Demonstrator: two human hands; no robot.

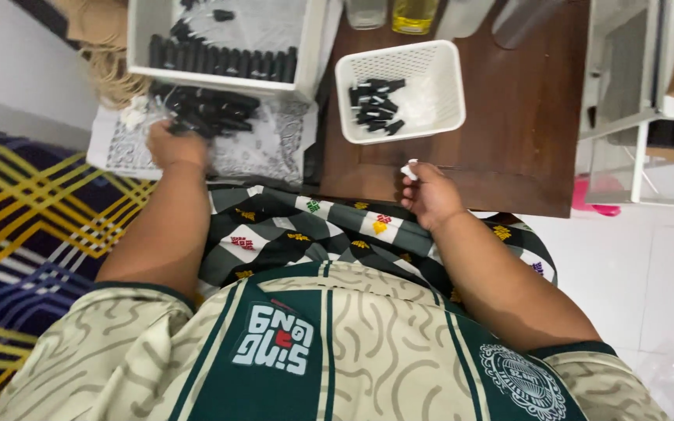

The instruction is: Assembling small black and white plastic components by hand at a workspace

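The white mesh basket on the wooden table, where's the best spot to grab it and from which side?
Grip the white basket by its near rim, coming from the person's side. The rim is a wide flat lip, the top is open, and the right hand sits just in front of it. The small black pieces lie low inside, clear of that edge.

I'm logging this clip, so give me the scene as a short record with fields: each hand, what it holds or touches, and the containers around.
left hand: reaching into a pile of black pieces on a patterned sheet
right hand: fingers pinch a small white piece
basket: white, on the table, holds black pieces and clear bits
tray: white, row of black pieces inside
lap: checked cloth
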